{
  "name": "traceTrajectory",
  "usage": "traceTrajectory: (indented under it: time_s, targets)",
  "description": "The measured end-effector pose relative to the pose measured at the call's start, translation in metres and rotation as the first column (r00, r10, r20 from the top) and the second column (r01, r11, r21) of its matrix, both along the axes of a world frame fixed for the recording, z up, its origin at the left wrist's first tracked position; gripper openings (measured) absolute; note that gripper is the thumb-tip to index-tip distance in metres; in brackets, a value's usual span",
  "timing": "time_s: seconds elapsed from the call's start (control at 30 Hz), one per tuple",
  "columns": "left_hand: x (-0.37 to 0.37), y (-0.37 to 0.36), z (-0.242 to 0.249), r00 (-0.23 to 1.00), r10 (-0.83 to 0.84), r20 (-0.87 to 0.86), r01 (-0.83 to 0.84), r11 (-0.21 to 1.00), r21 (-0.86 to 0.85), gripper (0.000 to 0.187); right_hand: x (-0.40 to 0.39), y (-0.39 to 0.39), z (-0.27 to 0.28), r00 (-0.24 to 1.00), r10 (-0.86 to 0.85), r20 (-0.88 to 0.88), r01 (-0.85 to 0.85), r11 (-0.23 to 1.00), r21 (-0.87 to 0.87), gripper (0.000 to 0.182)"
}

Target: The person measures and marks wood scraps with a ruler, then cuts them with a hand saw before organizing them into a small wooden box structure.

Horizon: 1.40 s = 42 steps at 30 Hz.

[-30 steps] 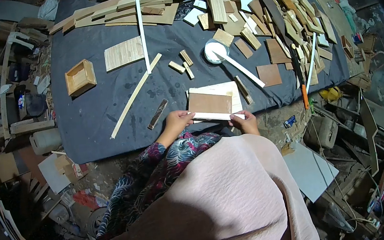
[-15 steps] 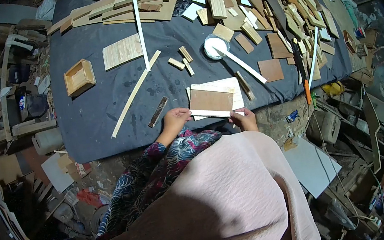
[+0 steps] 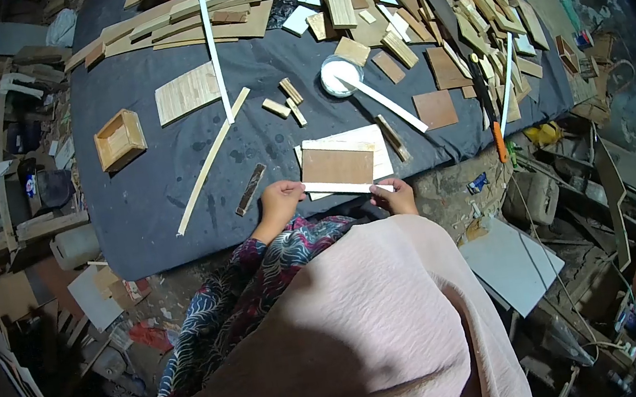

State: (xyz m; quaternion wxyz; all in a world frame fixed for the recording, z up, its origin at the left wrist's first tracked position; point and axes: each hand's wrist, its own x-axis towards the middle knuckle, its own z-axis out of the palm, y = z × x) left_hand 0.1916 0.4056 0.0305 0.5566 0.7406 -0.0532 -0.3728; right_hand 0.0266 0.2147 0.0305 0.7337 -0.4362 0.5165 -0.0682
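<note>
My left hand (image 3: 280, 205) pinches the left end of a narrow white strip (image 3: 339, 188) at the table's near edge. At the strip's other end, my right hand (image 3: 396, 197) has its thumb and fingers closed on it. The strip lies along the near edge of a brown rectangular board (image 3: 338, 165). Under that board is a pale wooden panel (image 3: 380, 142). A short dark wood piece (image 3: 251, 189) lies left of my left hand, and another narrow block (image 3: 393, 138) is beyond my right hand. Farther back stands a tub of white paste (image 3: 337, 87) with a flat stick (image 3: 390, 105) leaning out.
A small open wooden box (image 3: 120, 141) sits at the left of the cloth-covered table (image 3: 143, 213). Long thin strips (image 3: 212, 160) and a striped panel (image 3: 188, 94) lie nearby. Many offcuts (image 3: 462, 11) are heaped at the back right, beside an orange-handled tool (image 3: 499, 141).
The camera view has shifted a little, so the table's contents appear farther left. Both hands stay at the strip's ends, with the right fingers slightly repositioned.
</note>
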Motion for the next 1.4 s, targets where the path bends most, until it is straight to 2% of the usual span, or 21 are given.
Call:
traceTrajectory:
  time_s: [0.27,0.33,0.43,0.5,0.53,0.6,0.67,0.73,0.8,0.9,1.0,1.07,1.17,1.3,1.37,1.4]
  targets:
    - [0.0,0.0,-0.001,1.0,-0.004,0.001,0.004,1.0,0.012,0.015,-0.002,0.004,0.008,0.996,-0.069,0.061,0.063,0.993,0.102,0.024]
    - [0.001,-0.001,-0.002,1.0,0.002,-0.012,-0.002,1.0,0.006,0.015,-0.001,0.006,0.004,0.986,-0.113,0.125,0.094,0.985,0.146,0.022]
    - [0.003,0.0,0.004,0.996,-0.035,-0.079,0.037,0.999,0.026,0.02,-0.005,0.004,-0.007,0.984,-0.051,0.168,0.042,0.998,0.054,0.02]
    - [0.001,-0.002,0.016,0.949,0.001,-0.314,-0.049,0.988,-0.146,0.028,-0.004,0.004,0.002,0.978,-0.026,0.207,0.028,1.0,-0.007,0.019]
    - [-0.001,-0.001,0.014,0.951,0.007,-0.31,-0.053,0.988,-0.141,0.028,-0.004,0.006,0.005,0.97,-0.003,0.242,0.02,0.997,-0.068,0.019]
    - [-0.004,-0.003,0.014,0.977,-0.134,-0.168,0.06,0.92,-0.387,0.031,-0.007,0.005,0.004,0.964,0.021,0.267,0.011,0.993,-0.118,0.018]
    - [-0.007,-0.005,0.02,0.981,-0.128,-0.149,0.071,0.936,-0.344,0.029,-0.008,0.003,0.009,0.964,0.094,0.249,-0.033,0.971,-0.237,0.017]
    - [-0.011,-0.01,0.026,0.996,-0.066,-0.063,0.033,0.905,-0.424,0.028,-0.005,0.005,0.017,0.946,0.041,0.322,0.02,0.983,-0.185,0.017]
    - [-0.015,-0.011,0.033,0.992,-0.066,-0.105,0.017,0.909,-0.417,0.03,-0.009,-0.002,0.004,0.916,0.004,0.401,0.063,0.986,-0.155,0.017]
    - [-0.019,-0.015,0.049,0.996,-0.073,-0.057,0.043,0.908,-0.417,0.03,-0.019,-0.012,-0.01,0.916,0.067,0.396,-0.015,0.991,-0.132,0.017]
    - [-0.022,-0.017,0.062,0.993,-0.117,-0.015,0.102,0.914,-0.392,0.03,-0.021,-0.013,-0.02,0.88,0.03,0.473,0.013,0.996,-0.087,0.017]
    - [-0.023,-0.017,0.063,0.989,-0.126,0.078,0.146,0.924,-0.352,0.028,-0.022,-0.012,-0.02,0.875,0.014,0.484,0.029,0.996,-0.08,0.017]
    - [-0.024,-0.017,0.067,0.985,-0.138,0.106,0.165,0.931,-0.325,0.028,-0.02,-0.01,-0.015,0.864,-0.005,0.503,0.047,0.996,-0.07,0.017]
    - [-0.024,-0.017,0.067,0.988,-0.121,0.096,0.147,0.929,-0.34,0.028,-0.021,-0.011,-0.01,0.865,0.014,0.502,0.03,0.996,-0.079,0.016]
    - [-0.023,-0.017,0.061,0.996,-0.041,-0.073,0.009,0.923,-0.384,0.026,-0.02,-0.01,-0.005,0.864,0.029,0.502,0.027,0.994,-0.104,0.017]
    - [-0.021,-0.016,0.059,0.996,-0.041,-0.073,0.01,0.923,-0.384,0.026,-0.02,-0.01,-0.002,0.864,0.044,0.502,0.024,0.991,-0.128,0.017]
